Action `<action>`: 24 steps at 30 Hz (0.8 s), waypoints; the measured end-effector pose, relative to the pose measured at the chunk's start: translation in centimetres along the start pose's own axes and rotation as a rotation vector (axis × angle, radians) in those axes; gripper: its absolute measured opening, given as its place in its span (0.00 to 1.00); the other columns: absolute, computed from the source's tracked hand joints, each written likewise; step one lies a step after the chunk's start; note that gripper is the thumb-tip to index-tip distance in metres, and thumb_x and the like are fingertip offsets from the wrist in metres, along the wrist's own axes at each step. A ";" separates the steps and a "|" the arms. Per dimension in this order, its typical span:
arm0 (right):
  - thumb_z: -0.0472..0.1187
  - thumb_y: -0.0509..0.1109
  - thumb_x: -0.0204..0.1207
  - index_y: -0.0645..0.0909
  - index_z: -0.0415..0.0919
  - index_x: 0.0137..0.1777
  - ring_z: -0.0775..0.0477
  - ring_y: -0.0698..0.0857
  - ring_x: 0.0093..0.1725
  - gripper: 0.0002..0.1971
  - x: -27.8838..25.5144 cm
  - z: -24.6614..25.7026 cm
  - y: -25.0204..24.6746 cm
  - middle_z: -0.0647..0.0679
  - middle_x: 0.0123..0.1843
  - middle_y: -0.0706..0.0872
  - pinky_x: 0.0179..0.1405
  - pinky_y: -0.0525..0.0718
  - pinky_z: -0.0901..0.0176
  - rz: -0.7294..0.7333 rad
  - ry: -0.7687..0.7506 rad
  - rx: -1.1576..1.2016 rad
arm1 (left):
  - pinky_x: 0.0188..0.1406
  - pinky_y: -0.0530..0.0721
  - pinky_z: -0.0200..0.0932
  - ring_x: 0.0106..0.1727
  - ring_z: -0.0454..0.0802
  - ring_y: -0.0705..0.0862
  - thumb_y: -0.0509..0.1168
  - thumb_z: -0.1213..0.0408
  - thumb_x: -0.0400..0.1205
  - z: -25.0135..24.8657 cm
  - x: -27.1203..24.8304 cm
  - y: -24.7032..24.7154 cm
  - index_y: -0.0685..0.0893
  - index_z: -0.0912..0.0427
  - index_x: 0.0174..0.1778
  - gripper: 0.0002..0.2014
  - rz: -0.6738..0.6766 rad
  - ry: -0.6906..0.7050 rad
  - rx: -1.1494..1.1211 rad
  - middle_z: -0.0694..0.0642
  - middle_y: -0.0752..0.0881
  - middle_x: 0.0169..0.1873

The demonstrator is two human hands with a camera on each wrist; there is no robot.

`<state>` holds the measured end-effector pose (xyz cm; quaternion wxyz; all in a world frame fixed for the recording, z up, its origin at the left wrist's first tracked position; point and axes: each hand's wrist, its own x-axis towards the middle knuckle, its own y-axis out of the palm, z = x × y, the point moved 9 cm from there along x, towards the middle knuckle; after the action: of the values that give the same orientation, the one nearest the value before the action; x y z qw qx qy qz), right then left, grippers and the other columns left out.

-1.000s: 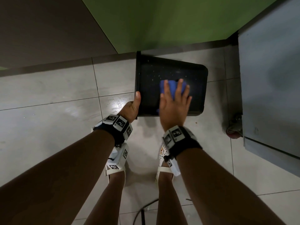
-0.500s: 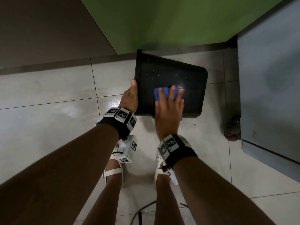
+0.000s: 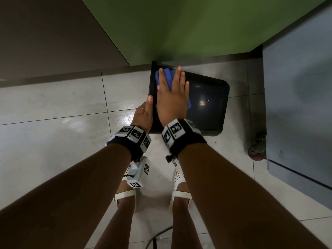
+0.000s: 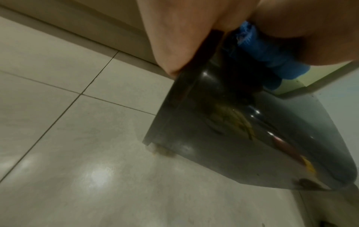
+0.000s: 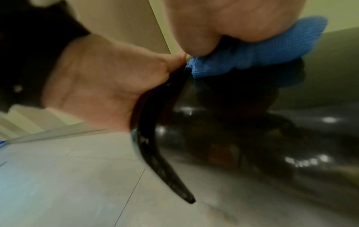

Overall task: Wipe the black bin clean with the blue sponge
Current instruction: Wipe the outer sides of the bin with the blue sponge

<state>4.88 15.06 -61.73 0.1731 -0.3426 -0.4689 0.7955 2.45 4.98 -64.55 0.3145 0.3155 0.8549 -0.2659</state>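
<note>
The black bin (image 3: 206, 105) lies on its side on the tiled floor, glossy side up, rim to the left. My right hand (image 3: 172, 94) lies flat with straight fingers and presses the blue sponge (image 3: 166, 74) onto the bin's far left corner, beside the rim. My left hand (image 3: 144, 114) grips the rim, thumb on top. In the left wrist view the sponge (image 4: 258, 56) bulges from under the right palm above the bin's wall (image 4: 233, 130). The right wrist view shows the left hand (image 5: 101, 79) clamped on the rim (image 5: 155, 138) next to the sponge (image 5: 252, 53).
A grey cabinet (image 3: 296, 105) on a castor wheel (image 3: 256, 150) stands close to the bin's right. A green wall (image 3: 179, 24) rises just behind the bin. My feet in white sandals (image 3: 125, 193) stand near it, and a dark cable (image 3: 158, 236) lies on the floor between my legs.
My right hand has slid the sponge from the bin's near middle up and left to the far corner by the rim. My left hand has shifted along the rim.
</note>
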 end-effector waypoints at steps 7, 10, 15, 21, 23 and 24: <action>0.52 0.53 0.76 0.61 0.42 0.78 0.32 0.62 0.78 0.31 -5.9 0.0 3.0 0.34 0.79 0.63 0.74 0.60 0.39 -0.033 -0.043 -0.087 | 0.35 0.78 0.27 0.40 0.37 0.80 0.44 0.47 0.86 -0.1 0.0 0.1 0.80 0.52 0.49 0.21 0.004 -0.037 -0.011 0.45 0.82 0.36; 0.52 0.50 0.79 0.60 0.44 0.79 0.32 0.60 0.78 0.29 -4.5 0.1 2.1 0.36 0.80 0.61 0.75 0.57 0.38 -0.049 -0.038 -0.066 | 0.29 0.76 0.27 0.37 0.39 0.80 0.43 0.48 0.86 -0.8 -0.1 0.2 0.81 0.53 0.50 0.22 0.020 -0.019 0.012 0.46 0.81 0.35; 0.48 0.48 0.85 0.47 0.49 0.81 0.36 0.46 0.81 0.26 0.5 -3.4 -0.8 0.39 0.83 0.47 0.79 0.47 0.37 -0.065 0.068 -0.001 | 0.47 0.76 0.43 0.41 0.52 0.79 0.44 0.48 0.86 -1.0 -0.2 -0.1 0.82 0.60 0.54 0.25 -0.023 -0.001 0.057 0.56 0.81 0.40; 0.49 0.47 0.85 0.50 0.50 0.81 0.33 0.57 0.79 0.25 -0.7 -14.8 -3.2 0.34 0.82 0.54 0.78 0.59 0.37 -0.196 0.422 0.068 | 0.65 0.75 0.48 0.60 0.58 0.80 0.43 0.44 0.85 -0.3 0.3 -0.4 0.82 0.62 0.60 0.30 -0.084 -0.059 0.106 0.62 0.84 0.57; 0.50 0.46 0.84 0.49 0.48 0.81 0.32 0.63 0.77 0.26 -2.8 -17.5 -2.4 0.32 0.80 0.57 0.75 0.66 0.37 -0.197 0.585 0.191 | 0.65 0.75 0.48 0.60 0.57 0.80 0.43 0.44 0.85 -0.1 0.2 -0.4 0.82 0.61 0.60 0.30 -0.097 -0.076 0.087 0.61 0.84 0.56; 0.50 0.45 0.84 0.49 0.46 0.81 0.32 0.64 0.76 0.26 -3.9 -17.9 -1.8 0.31 0.79 0.59 0.74 0.67 0.37 -0.205 0.638 0.225 | 0.64 0.75 0.47 0.59 0.57 0.80 0.44 0.43 0.85 0.0 0.2 -0.4 0.82 0.61 0.60 0.30 -0.098 -0.080 0.076 0.60 0.83 0.54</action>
<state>20.15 24.85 -64.52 0.4265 -0.5040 -0.3325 0.6735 2.01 4.79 -64.56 0.3228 0.2739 0.8454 -0.3256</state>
